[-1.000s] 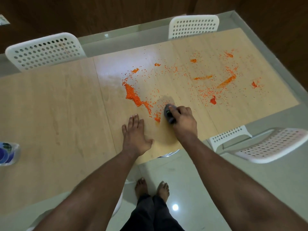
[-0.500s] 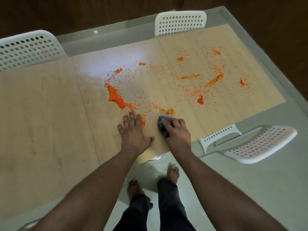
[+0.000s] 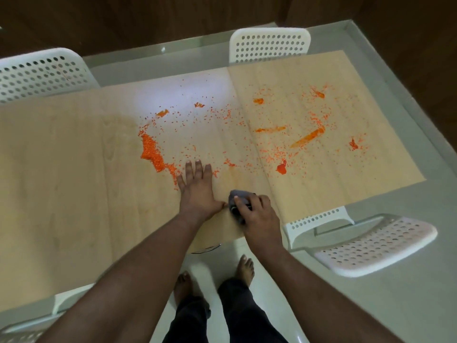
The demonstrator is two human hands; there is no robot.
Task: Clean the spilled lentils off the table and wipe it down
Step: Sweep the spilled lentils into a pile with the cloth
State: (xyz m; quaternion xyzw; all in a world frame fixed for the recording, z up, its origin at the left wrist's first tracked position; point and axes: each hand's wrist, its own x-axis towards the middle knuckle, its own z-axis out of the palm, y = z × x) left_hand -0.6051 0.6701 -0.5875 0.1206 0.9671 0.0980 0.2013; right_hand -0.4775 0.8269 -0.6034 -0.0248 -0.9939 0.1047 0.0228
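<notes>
Two hands are laid on the smooth wood-grain table (image 3: 74, 169): left hand (image 3: 196, 191) pressed flat, fingers straight; right hand (image 3: 257, 212) curled round a bunched grey cloth (image 3: 237, 196). Granular orange lentils (image 3: 152, 152) are scattered beyond both hands.

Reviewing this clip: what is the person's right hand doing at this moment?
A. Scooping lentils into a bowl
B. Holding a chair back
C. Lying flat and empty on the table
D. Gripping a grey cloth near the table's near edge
D: the right hand has its fingers curled over a bunched grey cloth on the table near its near edge, while the left hand lies flat beside it.
</notes>
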